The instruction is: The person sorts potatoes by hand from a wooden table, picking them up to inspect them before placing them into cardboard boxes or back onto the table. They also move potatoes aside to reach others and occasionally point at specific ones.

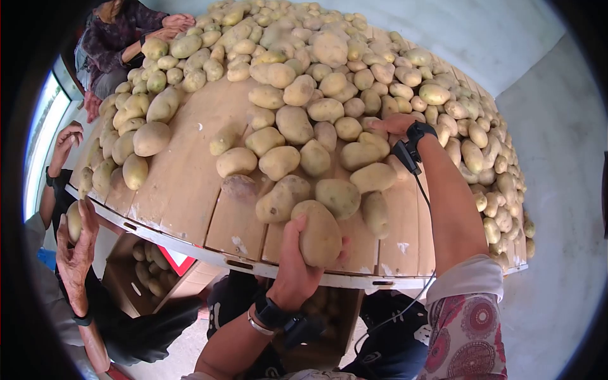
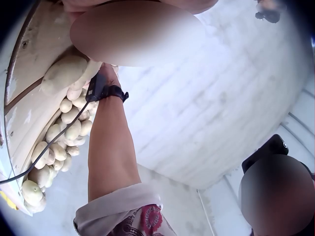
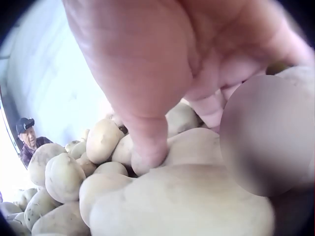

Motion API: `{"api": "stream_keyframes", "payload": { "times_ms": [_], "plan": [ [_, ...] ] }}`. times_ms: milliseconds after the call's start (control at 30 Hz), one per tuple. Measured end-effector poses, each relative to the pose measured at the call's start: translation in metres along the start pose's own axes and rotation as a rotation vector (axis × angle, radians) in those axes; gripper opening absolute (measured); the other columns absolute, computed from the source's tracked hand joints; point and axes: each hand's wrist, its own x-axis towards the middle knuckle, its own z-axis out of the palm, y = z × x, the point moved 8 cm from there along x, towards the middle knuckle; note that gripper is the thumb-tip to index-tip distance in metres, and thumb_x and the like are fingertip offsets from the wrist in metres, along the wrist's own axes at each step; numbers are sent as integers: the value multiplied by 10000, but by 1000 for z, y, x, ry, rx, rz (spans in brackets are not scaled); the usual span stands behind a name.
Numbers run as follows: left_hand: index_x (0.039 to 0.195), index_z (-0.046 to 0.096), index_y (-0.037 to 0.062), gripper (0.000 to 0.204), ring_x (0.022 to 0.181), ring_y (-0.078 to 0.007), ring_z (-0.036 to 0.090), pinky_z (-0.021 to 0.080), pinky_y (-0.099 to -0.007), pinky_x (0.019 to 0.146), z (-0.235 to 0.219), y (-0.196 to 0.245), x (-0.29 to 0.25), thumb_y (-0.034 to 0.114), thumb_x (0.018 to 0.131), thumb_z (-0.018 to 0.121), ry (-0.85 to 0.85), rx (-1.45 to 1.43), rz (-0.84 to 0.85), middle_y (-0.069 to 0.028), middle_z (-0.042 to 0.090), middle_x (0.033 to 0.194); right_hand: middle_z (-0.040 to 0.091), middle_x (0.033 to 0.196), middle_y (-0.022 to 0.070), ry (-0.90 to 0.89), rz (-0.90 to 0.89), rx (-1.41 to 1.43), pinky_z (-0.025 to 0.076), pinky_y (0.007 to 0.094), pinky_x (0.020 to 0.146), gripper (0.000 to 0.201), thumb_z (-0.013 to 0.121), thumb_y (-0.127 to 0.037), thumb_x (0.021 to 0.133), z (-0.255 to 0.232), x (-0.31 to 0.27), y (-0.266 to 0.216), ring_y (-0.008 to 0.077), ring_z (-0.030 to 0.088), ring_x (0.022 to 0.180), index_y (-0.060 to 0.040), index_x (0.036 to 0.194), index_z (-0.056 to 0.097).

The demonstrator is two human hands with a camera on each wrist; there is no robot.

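Observation:
My left hand point(image 1: 292, 273) holds a large, smooth, yellowish-brown potato point(image 1: 320, 234) over the table's front edge, thumb along its left side. In the left wrist view the same potato point(image 2: 133, 34) fills the top and is blurred. My right hand point(image 1: 396, 123) reaches over the pile, its thumb point(image 3: 150, 142) resting down among potatoes and its fingers spread ahead. Beneath that hand lies a potato point(image 3: 197, 145), with a larger one point(image 3: 182, 206) close in front. Several loose potatoes sit between my hands, including an oval one point(image 1: 373, 177) and a greenish one point(image 1: 337, 198).
The slatted wooden table point(image 1: 196, 152) has a white metal rim point(image 1: 218, 256). A big heap of potatoes point(image 1: 380, 69) covers its back and right. Boxes with potatoes stand below, one cardboard box point(image 1: 123, 275) at left. Another person's hand point(image 1: 76, 253) holds a potato; a cable point(image 1: 425, 190) hangs from my right wrist.

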Motion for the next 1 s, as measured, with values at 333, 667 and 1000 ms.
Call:
{"api": "stream_keyframes", "payload": {
  "times_ms": [333, 667, 1000],
  "plan": [
    [1183, 408, 89, 498, 1008, -276, 554, 457, -403, 817, 5, -12, -8, 469, 861, 421, -14, -10, 37, -78, 503, 1103, 561, 741, 70, -178, 45, -67, 416, 305, 508, 685, 360, -642, 824, 26, -37, 5, 157, 488, 553, -44, 1117, 520],
    [1193, 418, 77, 476, 1027, -290, 560, 461, -412, 839, 6, -35, -19, 437, 882, 407, -84, -14, 0, -84, 514, 1146, 571, 1058, 135, -126, -91, 166, 439, 326, 722, 624, 306, -541, 892, 38, -83, 9, 228, 551, 789, -88, 1309, 403],
    [1233, 398, 63, 481, 1076, -314, 541, 450, -424, 867, 13, -34, -28, 416, 909, 357, -143, 30, -65, -98, 502, 1189, 510, 1150, 203, 516, -552, -123, 407, 351, 888, 443, 583, -271, 797, -12, -87, -55, 272, 493, 1053, -30, 1158, 492]
  ]
}}
